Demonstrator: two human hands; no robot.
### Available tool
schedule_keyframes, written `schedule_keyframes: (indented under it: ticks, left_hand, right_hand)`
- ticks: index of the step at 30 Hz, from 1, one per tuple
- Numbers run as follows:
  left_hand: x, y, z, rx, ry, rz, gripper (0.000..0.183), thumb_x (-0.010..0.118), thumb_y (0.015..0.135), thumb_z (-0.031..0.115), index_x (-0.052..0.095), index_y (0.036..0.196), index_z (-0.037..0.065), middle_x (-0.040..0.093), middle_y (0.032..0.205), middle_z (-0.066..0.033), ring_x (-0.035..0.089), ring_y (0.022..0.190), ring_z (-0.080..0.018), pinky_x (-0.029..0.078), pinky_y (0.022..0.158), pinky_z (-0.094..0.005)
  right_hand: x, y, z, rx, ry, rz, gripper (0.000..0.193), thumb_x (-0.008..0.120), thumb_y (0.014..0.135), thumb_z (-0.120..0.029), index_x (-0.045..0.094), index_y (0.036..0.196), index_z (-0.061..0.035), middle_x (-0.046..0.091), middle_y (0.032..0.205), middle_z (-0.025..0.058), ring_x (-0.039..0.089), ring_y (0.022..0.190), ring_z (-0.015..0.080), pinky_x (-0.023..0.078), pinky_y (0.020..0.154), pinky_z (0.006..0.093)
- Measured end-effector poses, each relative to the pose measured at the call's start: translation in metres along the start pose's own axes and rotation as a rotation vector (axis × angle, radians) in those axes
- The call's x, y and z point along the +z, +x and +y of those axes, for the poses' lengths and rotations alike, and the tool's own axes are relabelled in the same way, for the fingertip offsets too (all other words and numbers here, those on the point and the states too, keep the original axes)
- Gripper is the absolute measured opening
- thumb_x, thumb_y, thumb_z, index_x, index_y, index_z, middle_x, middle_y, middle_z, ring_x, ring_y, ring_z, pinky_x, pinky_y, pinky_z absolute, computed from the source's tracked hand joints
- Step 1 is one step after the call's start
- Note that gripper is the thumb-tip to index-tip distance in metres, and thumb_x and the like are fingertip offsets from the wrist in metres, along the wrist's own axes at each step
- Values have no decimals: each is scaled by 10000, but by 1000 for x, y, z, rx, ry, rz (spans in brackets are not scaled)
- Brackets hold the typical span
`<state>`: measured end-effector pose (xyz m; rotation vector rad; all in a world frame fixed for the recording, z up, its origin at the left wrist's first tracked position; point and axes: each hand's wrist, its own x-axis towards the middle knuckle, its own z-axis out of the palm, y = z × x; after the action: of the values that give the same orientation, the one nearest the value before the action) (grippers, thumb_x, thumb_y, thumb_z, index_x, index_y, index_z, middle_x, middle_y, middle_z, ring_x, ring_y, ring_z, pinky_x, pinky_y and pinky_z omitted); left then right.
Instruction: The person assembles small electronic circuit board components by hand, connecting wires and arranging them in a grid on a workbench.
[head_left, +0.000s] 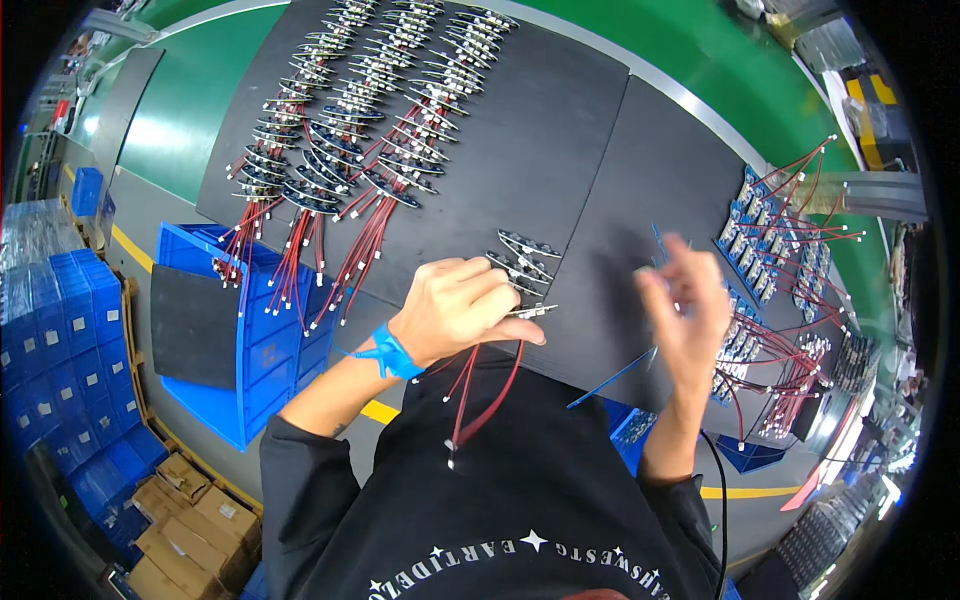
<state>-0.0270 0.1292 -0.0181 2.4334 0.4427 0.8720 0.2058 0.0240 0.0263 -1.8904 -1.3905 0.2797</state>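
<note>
So your left hand (460, 305) is curled with the thumb out, right over the little stack of boards (530, 246) near the black mat's (520, 130) front edge, red wires (488, 412) dangling below; can't tell if you're pinching one. Your right hand (690, 305) is off to the side, fingers half-curled with a thumb gap, too blurry to tell if it's got anything.

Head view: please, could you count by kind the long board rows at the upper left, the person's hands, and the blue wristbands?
Board rows: 3
Hands: 2 (left hand, right hand)
Blue wristband: 1
Total: 6
</note>
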Motion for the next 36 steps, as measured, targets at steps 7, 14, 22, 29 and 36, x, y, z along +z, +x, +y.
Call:
schedule_keyframes:
  ticks: [7, 14, 22, 29, 36]
  left_hand:
    - [-7, -1, -1, -86, -63, -37, 508, 801, 570, 412, 557, 822, 45, 529, 672, -52, 569, 562, -242, 457, 495, -329]
    - [-24, 3, 12, -318, -82, -86, 769, 829, 539, 431, 530, 1115, 19, 547, 810, -103, 598, 693, -255, 494, 575, -325]
    - [-7, -7, 12, -703, -572, 170, 613, 751, 763, 382, 499, 1172, 3, 506, 912, -76, 561, 729, -169, 471, 567, -269]
    - [-31, 8, 26, -935, -607, 218, 297, 573, 930, 141, 507, 1176, -13, 583, 1021, -102, 621, 875, -152, 538, 583, -251]
    - [-37, -8, 69, -657, 200, -15, 363, 784, 687, 186, 634, 988, 53, 583, 981, -89, 545, 928, -291, 440, 801, -384]
  right_hand:
    - [44, -9, -27, -407, 205, -315, 199, 727, 707, -23, 655, 893, -25, 607, 877, 71, 619, 676, 216, 491, 558, 324]
    - [30, -12, -34, -306, 191, -268, 150, 728, 694, 10, 655, 823, -14, 608, 781, 70, 611, 628, 215, 479, 539, 316]
    - [33, -20, -43, -245, 255, -320, 125, 730, 713, 2, 651, 806, -21, 612, 749, 63, 603, 595, 182, 472, 516, 307]
    - [69, -27, -51, -366, 111, -321, 167, 725, 694, -29, 609, 813, -40, 547, 756, 56, 591, 624, 226, 478, 543, 344]
    - [71, -33, -48, -209, 92, -327, 159, 723, 704, -23, 616, 820, -41, 557, 792, 60, 588, 658, 241, 473, 557, 349]
